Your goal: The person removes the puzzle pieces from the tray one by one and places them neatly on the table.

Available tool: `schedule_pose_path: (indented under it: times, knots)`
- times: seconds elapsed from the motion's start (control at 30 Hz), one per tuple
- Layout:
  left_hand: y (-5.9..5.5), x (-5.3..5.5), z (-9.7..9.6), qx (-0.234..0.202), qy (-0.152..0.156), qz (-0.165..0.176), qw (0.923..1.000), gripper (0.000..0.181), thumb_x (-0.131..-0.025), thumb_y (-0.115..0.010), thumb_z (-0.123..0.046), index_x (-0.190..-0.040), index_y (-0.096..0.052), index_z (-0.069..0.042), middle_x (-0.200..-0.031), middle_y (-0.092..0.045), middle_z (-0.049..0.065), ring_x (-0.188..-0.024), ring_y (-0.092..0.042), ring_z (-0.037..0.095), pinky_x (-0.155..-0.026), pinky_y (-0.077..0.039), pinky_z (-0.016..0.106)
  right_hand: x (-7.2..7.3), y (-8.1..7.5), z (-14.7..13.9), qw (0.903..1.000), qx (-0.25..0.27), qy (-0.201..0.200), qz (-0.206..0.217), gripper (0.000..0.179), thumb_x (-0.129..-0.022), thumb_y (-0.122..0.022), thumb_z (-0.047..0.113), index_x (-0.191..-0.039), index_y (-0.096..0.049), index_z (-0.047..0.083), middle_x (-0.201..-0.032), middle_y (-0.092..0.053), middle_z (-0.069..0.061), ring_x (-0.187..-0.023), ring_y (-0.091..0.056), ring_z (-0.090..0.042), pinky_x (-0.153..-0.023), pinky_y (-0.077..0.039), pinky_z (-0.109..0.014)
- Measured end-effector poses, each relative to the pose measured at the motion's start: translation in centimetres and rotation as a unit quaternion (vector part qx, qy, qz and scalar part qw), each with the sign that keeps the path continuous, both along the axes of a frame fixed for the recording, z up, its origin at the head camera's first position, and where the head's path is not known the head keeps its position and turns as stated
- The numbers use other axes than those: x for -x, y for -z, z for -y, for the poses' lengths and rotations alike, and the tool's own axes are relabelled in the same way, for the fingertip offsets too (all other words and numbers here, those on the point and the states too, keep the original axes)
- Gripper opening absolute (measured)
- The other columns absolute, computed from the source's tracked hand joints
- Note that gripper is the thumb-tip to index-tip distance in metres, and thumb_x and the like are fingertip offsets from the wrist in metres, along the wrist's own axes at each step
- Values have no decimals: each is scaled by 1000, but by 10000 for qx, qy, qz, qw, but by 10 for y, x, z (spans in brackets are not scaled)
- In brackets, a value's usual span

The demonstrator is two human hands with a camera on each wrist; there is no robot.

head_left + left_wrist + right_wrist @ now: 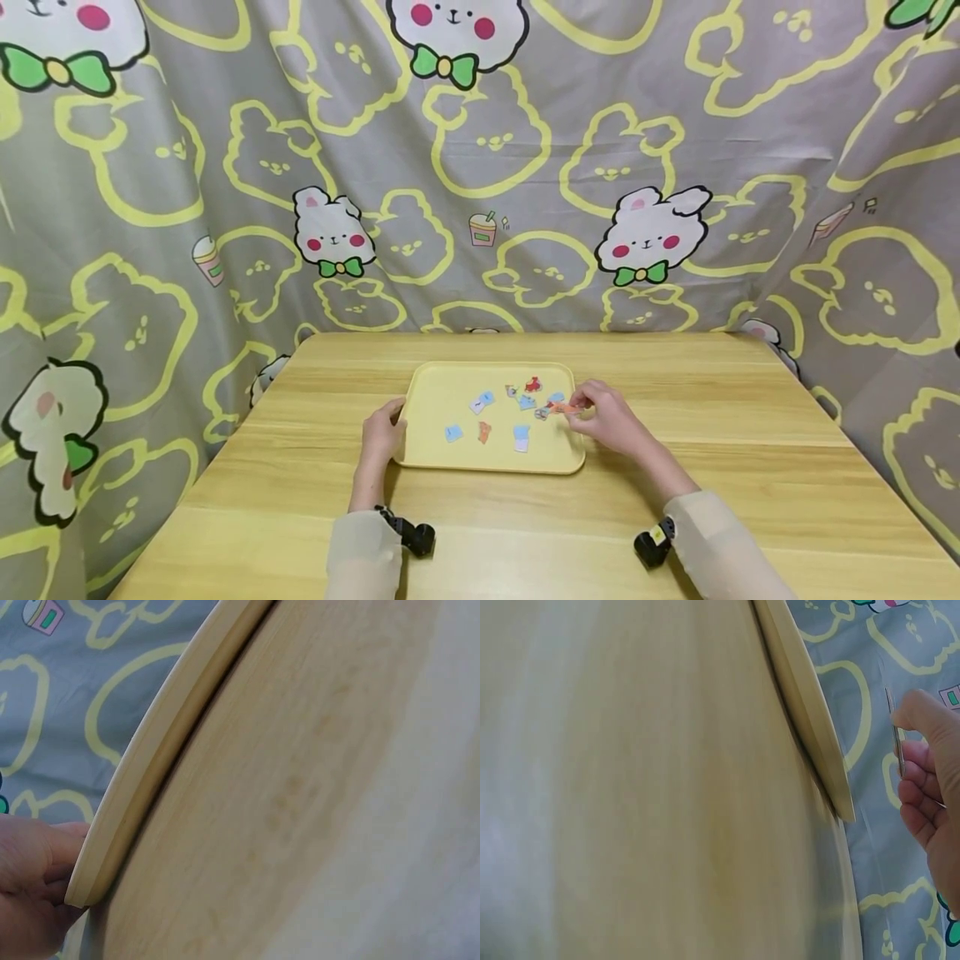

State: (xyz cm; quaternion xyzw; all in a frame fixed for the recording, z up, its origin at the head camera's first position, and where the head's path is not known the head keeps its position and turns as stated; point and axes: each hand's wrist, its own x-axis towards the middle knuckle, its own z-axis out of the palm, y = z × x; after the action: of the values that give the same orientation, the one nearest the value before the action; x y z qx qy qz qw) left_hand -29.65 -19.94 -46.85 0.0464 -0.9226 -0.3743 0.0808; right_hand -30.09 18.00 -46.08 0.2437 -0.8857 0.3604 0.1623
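Observation:
A pale yellow tray [435, 392] lies on the table with several small cut-out pieces, which look like jigsaw pieces, scattered on it. At its left edge, my left hand [382, 429] grips the rim; the left wrist view shows the fingers around the tray's corner [94, 881]. Over the right edge, my right hand [606, 412] pinches an orange puzzle piece [564, 408], seen edge-on as a thin flat piece [896, 735] in the right wrist view. Below the left part of the right hand lie blue pieces [527, 402] and a red one [532, 384]. Their pictures are too small to read.
Lower on the tray are a blue-and-white piece [521, 438], an orange piece [484, 432] and a blue piece [453, 433]. The wooden table [495, 525] extends around the tray. A grey patterned curtain [420, 308] hangs behind and along the sides.

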Motion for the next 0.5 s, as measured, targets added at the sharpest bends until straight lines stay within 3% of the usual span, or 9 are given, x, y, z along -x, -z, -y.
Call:
schedule_pose_path:
  times: [0.5]
  knots:
    - [3, 0, 2, 75, 40, -132, 9999, 42, -93, -57, 2, -134, -55, 4, -131, -60, 26, -127, -52, 46, -106, -45, 56, 2, 2, -16, 9995, -31, 256, 180, 15, -75, -77, 6, -86, -67, 9, -86, -61, 0, -82, -55, -11, -73, -54, -26]
